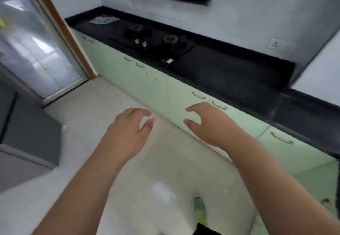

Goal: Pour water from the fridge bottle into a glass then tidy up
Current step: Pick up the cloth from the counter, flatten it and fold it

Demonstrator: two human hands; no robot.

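Both hands are out in front over the floor, holding nothing. Left hand (128, 130) has fingers loosely curled & spread, thumb apart from the rest. Right hand (207, 122) is much the same, fingers relaxed & bent, thumb and forefinger apart, nothing between them.

No bottle & no glass visible anywhere in view, so where they sit can't be told. The fridge (31, 51), a grey reflective door w/ yellow stickers, stands far left beyond a brown door frame (60, 27). Its door looks closed, though the frame is motion-blurred.

Along the right runs a black countertop (230, 73) w/ a 2-burner gas hob (156, 41) set into it, a cloth or paper thing (104, 20) at its far-left end, pale green cabinets (165, 91) w/ metal handles below. A wall socket (277, 44) sits above the counter at right. A grey unit (27, 130) is near left. Something small & white (163, 190) lies on the pale floor (103, 102) near the bottom, too blurred to name.

Judging from empty hands and no bottle out, this looks like the very start: heading to fetch the bottle. Next move likely calls for turning left toward the fridge, walking through the doorway, & getting 1 hand on the door edge to pull it. A glass still needs finding too; none shows on the counter.
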